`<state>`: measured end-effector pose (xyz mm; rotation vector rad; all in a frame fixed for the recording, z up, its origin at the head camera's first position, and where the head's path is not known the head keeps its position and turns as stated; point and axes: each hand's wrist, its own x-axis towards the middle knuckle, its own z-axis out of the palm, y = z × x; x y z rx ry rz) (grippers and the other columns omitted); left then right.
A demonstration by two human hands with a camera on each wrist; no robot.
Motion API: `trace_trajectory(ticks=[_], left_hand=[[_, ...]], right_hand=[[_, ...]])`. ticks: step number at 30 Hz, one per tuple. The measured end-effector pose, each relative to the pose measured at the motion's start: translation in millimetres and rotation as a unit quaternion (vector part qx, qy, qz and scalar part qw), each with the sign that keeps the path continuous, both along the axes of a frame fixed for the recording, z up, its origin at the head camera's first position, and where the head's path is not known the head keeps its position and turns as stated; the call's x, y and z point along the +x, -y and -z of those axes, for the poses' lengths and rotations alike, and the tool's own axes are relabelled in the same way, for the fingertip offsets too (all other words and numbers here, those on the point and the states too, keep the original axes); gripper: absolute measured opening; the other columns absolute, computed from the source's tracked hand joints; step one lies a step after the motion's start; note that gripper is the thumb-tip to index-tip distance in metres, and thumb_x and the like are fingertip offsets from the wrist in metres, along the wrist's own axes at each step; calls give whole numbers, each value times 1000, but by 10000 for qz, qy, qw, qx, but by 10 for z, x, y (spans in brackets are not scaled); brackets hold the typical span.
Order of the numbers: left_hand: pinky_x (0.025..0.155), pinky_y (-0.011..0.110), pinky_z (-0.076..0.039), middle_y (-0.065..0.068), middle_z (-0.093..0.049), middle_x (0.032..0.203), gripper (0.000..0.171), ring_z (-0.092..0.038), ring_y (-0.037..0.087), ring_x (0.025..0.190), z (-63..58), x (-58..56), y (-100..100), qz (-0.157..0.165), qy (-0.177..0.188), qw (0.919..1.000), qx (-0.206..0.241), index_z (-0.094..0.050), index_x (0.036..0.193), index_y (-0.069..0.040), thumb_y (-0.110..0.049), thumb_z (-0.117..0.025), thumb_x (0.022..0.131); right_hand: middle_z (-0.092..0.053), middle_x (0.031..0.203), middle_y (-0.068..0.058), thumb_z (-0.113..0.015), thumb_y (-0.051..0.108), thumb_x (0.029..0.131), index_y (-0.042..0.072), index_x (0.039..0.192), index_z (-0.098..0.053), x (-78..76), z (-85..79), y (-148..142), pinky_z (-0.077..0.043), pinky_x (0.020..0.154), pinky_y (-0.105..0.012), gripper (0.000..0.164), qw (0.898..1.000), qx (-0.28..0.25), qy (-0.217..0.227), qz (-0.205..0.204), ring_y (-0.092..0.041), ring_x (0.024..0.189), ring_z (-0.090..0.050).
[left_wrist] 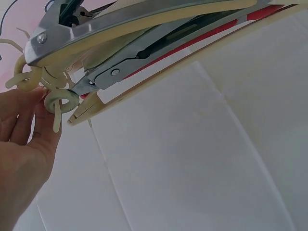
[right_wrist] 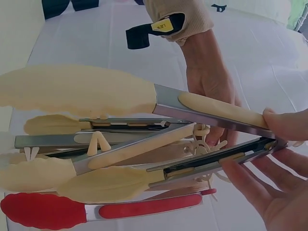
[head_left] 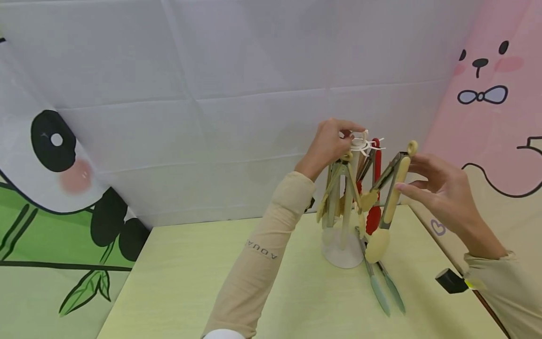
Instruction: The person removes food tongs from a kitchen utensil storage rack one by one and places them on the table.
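Observation:
My left hand [head_left: 332, 141] pinches the top of a white rotating utensil stand [head_left: 344, 258], beside its ring of hooks. Several tongs hang from the hooks: cream-tipped ones [right_wrist: 38, 173] and a red-tipped pair [head_left: 373, 219]. Up close in the left wrist view, the fingers [left_wrist: 45, 120] are at the hooks, by a loop of hanging tongs. To the right of the stand, my right hand [head_left: 444, 188] holds cream tongs [head_left: 378, 245] near their hinged end, tips downward. The right wrist view shows the two arms of these tongs spread apart, thumb on one and fingers on the other.
Tongs with grey-green tips [head_left: 379, 294] lie on the pale yellow table [head_left: 203, 282], in front of the stand's base. A white cloth wall [head_left: 254, 141] stands behind. On the right, a pink bear-print cloth [head_left: 478, 122] hangs beside the table edge.

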<state>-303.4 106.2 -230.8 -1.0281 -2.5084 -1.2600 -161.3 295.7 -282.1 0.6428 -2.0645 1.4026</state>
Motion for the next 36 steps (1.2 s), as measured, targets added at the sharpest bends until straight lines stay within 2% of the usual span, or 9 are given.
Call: trace_trajectory(ticks=[4, 10, 14, 18, 25, 28, 36], left_hand=[[47, 19, -30, 6, -67, 109, 36, -50, 15, 77, 3, 3, 11, 46, -11, 10000, 54, -72, 111, -13, 5, -50, 89], [47, 20, -30, 4, -66, 113, 36, -51, 14, 79, -1, 7, 30, 57, -84, 9999, 72, -72, 111, -13, 5, -50, 90], [46, 20, -30, 5, -66, 113, 36, -51, 15, 78, -1, 10, 35, 56, -46, 9999, 90, -72, 112, -13, 5, -50, 90], [47, 20, -32, 4, -65, 112, 35, -52, 14, 79, -2, 12, 28, 61, 3, 9999, 81, -72, 112, -14, 4, -50, 91], [47, 19, -31, 3, -65, 113, 36, -50, 13, 79, -1, 19, 14, 63, 30, 9999, 75, -72, 112, -14, 4, -50, 91], [46, 19, -31, 3, -66, 113, 35, -50, 12, 78, 4, 17, 9, 43, -3, 10000, 40, -72, 112, -14, 4, -50, 91], [47, 19, -31, 4, -66, 115, 35, -51, 11, 79, 9, 11, 0, 83, -24, 9999, 64, -72, 112, -14, 3, -50, 91]], right_hand=[[-63, 112, -3, -64, -24, 73, -6, 122, -57, 44, -33, -20, -50, 74, -15, 53, 9995, -223, -161, -128, -11, 104, -60], [-62, 111, -10, -60, -29, 71, -12, 122, -55, 94, -101, -45, -50, 74, -17, 53, 9910, -977, -273, -873, -16, 103, -59], [-61, 111, -11, -58, -30, 71, -14, 121, -53, 121, -145, -70, -50, 75, -17, 53, 9897, -1071, -265, -917, -17, 103, -59], [-61, 112, -12, -57, -31, 71, -15, 121, -53, 143, -161, -118, -50, 77, -18, 53, 9898, -1090, -271, -871, -18, 103, -59], [-62, 108, -9, -59, -28, 72, -12, 120, -55, 168, -142, -215, -48, 80, -16, 51, 9972, -682, -230, -219, -16, 98, -59], [-62, 107, -9, -59, -29, 71, -13, 119, -56, 164, -123, -250, -48, 80, -16, 51, 9970, -714, -215, -221, -16, 97, -59], [-60, 107, -8, -60, -29, 70, -12, 119, -56, 160, -76, -314, -47, 81, -15, 52, 9987, -438, -222, 154, -16, 98, -58]])
